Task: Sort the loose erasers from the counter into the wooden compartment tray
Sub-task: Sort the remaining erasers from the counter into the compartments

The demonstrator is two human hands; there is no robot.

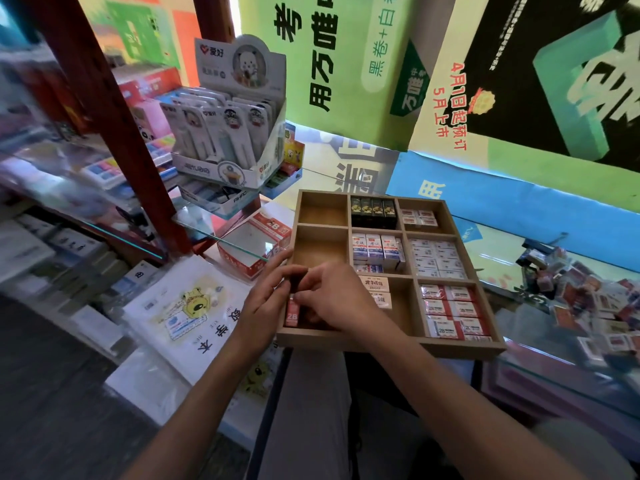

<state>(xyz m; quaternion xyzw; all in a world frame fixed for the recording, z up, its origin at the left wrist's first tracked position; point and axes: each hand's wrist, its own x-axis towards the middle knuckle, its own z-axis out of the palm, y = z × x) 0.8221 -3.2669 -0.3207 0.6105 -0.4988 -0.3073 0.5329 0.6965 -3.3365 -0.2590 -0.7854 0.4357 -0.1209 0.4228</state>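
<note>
Both forearms reach in from six o'clock to the wooden compartment tray (391, 346) on the tabletop (512, 268). Left hand (266, 301) and right hand (337, 299) meet over its seven-o'clock compartment, fingers curled, pinching a small dark eraser (297, 280) above a red 2B eraser (291, 315) already inside. Placing appears underway. Next, release, then a reach to the loose erasers (595, 299) heaped at three o'clock.
</note>
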